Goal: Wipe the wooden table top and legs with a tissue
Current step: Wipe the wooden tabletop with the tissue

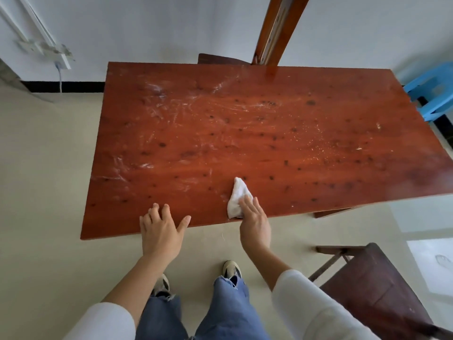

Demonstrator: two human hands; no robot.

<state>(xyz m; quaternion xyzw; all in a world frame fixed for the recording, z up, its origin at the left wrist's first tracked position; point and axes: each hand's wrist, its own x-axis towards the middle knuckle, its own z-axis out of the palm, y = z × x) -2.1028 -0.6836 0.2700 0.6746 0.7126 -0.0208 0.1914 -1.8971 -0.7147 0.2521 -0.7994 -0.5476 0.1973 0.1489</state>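
A reddish-brown wooden table (245, 133) fills the middle of the view, its top streaked with white smears and dust, mostly on the left and far side. A crumpled white tissue (236, 196) lies near the front edge. My right hand (253, 220) presses on the tissue's near end with straight fingers. My left hand (160, 229) rests flat on the table's front edge, fingers spread, holding nothing. The table legs are hidden under the top.
A dark wooden chair (375, 290) stands at the lower right. A blue plastic stool (431, 94) is at the far right. Another dark chair back (220, 58) and a wooden post (277, 30) sit behind the table. My feet stand on the pale floor.
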